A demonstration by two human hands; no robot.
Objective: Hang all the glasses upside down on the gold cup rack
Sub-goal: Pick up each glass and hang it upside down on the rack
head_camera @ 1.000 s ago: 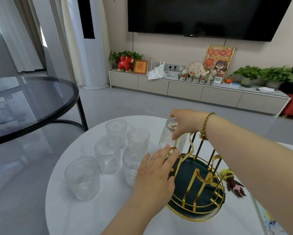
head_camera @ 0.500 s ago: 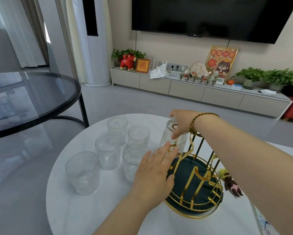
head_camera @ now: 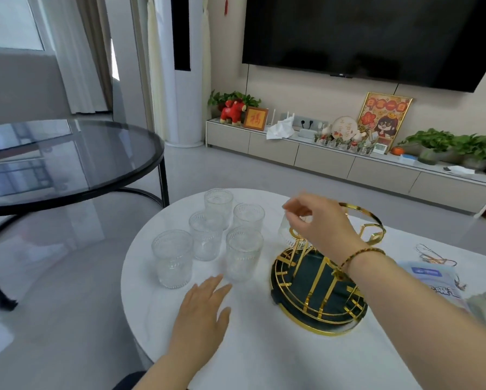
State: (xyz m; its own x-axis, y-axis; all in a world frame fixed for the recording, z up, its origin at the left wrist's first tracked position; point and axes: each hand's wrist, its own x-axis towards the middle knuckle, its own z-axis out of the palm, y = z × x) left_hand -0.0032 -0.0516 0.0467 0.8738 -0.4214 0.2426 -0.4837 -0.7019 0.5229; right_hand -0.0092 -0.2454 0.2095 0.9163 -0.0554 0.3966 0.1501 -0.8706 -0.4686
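Five ribbed glasses (head_camera: 208,235) stand upright in a cluster on the round white marble worktop (head_camera: 253,356), just left of the gold cup rack (head_camera: 318,288), whose dark green tray sits inside a gold wire rim. A sixth glass (head_camera: 288,230) hangs upside down over one of the rack's gold prongs at its far left side, and the right hand (head_camera: 318,223) hovers over it, fingers curled; whether that grip is closed on the glass or has just let go cannot be told, since the hand hides the contact. The left hand (head_camera: 205,308) lies flat and open on the worktop, holding nothing, just in front of the nearest glass (head_camera: 243,253). The risk now seems to be the hung glass: if it is not fully seated on its prong, lifting the hand away could tip it off onto the tray or stone. The right forearm also crosses low over the rack's prongs, so a careless pull back could snag the bracelet (head_camera: 360,254) and drag the rack. The left hand, reaching forward, could knock the close-packed glasses together.
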